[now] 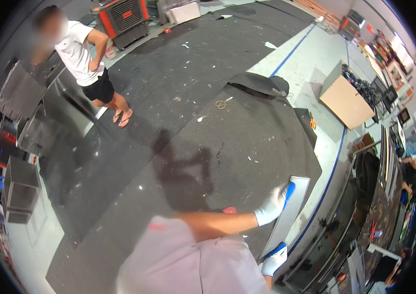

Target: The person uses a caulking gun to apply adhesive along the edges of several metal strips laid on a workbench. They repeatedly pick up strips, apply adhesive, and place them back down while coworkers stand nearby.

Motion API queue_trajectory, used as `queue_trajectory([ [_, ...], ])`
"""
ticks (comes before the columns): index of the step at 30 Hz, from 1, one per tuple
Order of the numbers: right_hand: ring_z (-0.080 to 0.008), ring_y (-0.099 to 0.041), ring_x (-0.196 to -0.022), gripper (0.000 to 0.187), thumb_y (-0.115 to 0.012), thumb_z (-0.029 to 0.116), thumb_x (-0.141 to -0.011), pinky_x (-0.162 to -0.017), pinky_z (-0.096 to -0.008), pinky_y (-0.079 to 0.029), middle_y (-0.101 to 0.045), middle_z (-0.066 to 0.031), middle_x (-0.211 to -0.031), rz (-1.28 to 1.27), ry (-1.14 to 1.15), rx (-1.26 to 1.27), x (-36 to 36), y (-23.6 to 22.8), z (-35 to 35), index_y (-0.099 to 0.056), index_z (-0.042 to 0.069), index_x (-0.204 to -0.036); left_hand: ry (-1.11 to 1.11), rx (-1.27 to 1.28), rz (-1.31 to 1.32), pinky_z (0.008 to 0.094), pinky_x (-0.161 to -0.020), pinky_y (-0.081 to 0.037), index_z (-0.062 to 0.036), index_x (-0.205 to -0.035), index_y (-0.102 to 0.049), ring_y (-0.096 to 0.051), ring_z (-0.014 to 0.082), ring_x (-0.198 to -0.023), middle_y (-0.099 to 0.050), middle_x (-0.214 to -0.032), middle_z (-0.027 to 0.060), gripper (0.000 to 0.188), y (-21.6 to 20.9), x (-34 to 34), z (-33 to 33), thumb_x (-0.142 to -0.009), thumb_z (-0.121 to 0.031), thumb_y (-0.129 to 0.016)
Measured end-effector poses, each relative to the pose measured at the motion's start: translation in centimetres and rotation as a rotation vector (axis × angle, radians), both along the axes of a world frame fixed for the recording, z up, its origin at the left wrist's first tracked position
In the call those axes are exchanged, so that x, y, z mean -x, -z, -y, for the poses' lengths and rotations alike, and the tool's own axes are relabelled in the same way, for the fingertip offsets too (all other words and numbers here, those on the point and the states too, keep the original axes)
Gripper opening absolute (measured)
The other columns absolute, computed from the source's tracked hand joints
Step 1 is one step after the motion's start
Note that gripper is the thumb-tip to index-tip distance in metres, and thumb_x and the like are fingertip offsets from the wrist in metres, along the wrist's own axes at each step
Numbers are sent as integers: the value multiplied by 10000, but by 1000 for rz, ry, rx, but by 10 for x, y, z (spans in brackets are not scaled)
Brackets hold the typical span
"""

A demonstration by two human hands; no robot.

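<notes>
I wear white gloves with blue-coated palms and fingers. A long, narrow, pale grey flat strip (291, 208) slants over the edge of the dark floor sheet, right of my body. Toward its far end, my left hand (274, 203) has its fingers closed around the strip's edge, with the arm reaching across from the left. Lower down, my right hand (275, 259) grips the near part of the same strip. My white shirt hides some of the floor beneath.
Dark sheeting (168, 98) covers much of the floor. Scissors (222, 104) and orange-handled scissors (312, 121) lie on it, near a folded flap (257, 84). A person (83, 54) stands far left. A box of dark items (347, 95) is far right; a cluttered bench (379, 215) runs along the right.
</notes>
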State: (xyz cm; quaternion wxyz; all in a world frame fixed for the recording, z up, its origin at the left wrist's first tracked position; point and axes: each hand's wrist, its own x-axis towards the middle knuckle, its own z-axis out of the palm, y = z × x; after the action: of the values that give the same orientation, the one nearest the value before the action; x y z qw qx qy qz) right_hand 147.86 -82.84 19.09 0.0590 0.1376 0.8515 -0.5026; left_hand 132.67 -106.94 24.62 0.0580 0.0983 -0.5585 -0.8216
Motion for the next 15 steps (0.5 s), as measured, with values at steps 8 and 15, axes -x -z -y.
queue_trajectory([
  [8,-344,-733,-765,470,-524,379,-1189,-706,-484,-547,-772,-245,-905,-85,-188,-331,122,1,-54,-744,-29,-1114,-418,300,226,487,-849,-550,48,-1228,-726,-669,337,-878,-733,-982,258,471,52,99,-55,-1202,-372,-515],
  [15,-488,-739,-930,363,-589,389,-1124,-820,-578,-583,-775,-237,-1044,84,-109,-317,216,12,-188,-718,50,-1105,-170,-528,189,387,-978,-591,-55,-1228,-751,-706,209,-1027,-752,-1138,52,482,54,225,-193,-1205,-449,-474],
])
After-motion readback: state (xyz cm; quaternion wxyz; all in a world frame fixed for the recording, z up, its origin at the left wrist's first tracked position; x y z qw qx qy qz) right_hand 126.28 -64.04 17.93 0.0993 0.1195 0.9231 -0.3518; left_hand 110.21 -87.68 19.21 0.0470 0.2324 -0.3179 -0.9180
